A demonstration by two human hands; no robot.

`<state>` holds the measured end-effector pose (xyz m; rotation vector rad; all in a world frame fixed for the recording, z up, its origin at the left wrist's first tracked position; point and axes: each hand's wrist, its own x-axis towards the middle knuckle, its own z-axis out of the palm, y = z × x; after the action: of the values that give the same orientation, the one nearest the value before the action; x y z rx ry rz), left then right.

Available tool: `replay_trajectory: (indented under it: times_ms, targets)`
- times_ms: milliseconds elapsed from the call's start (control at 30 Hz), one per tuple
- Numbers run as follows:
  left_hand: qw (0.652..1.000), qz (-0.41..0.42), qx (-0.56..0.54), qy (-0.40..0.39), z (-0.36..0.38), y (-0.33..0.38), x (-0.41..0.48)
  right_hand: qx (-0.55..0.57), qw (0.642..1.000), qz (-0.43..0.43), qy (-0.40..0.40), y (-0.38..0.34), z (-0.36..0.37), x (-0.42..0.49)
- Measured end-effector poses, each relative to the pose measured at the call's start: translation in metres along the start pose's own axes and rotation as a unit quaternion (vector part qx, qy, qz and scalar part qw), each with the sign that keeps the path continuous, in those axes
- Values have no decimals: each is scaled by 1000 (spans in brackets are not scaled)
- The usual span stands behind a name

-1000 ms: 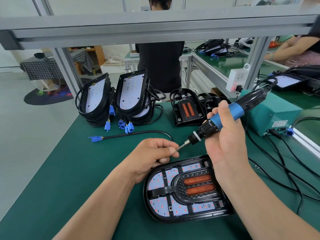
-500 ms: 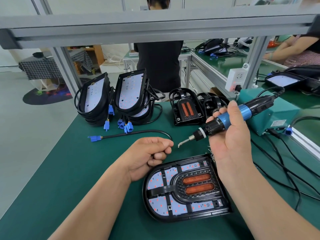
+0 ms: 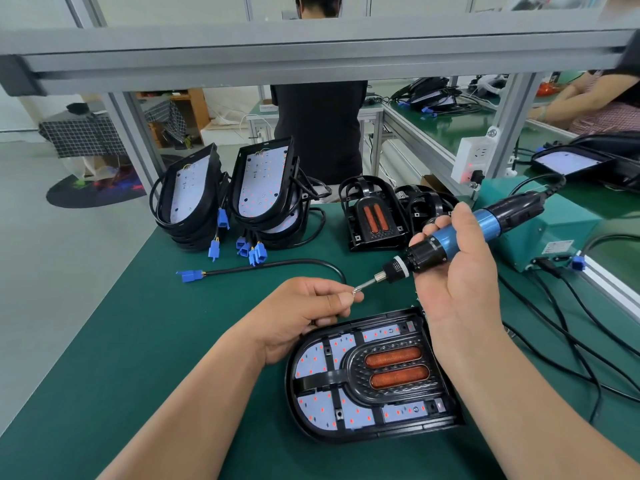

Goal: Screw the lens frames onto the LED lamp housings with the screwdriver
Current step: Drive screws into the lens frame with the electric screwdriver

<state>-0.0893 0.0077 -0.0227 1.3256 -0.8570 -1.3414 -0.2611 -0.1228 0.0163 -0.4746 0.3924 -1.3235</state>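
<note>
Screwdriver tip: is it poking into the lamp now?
No, the screwdriver tip is in the air, where fingers of the left hand pinch a screw, clear of the lamp housing.

The left hand [image 3: 304, 306] is reaching in from 7 o'clock, fingers curling, thumb and forefinger pinching a small screw [image 3: 355, 290]. The right hand [image 3: 457, 271], entering from 5 o'clock, is gripping the screwdriver [image 3: 490, 221], palm facing the camera.

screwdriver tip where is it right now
Head view, near centre: the screwdriver tip meets the left hand, which pinches a small screw onto it, just beyond the lamp housing; the right hand grips the screwdriver.
</note>
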Motion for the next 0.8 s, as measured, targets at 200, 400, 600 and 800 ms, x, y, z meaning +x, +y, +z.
replay_trajectory:
  times_ms: [200, 400, 600, 800]
  targets:
    - [1000, 7, 11, 3, 2, 0, 0, -30, 999, -6, -15, 3, 0, -2]
    - [999, 46, 12, 19, 2, 2, 1, -71, 995, -27, -61, 5, -1, -3]
    - [998, 58, 4, 31, 3, 4, 0, -52, 997, -37, -47, 3, -3, -2]
    - [999, 38, 19, 30, 7, 1, -1, -16, 998, -43, -41, -3, -2, 1]
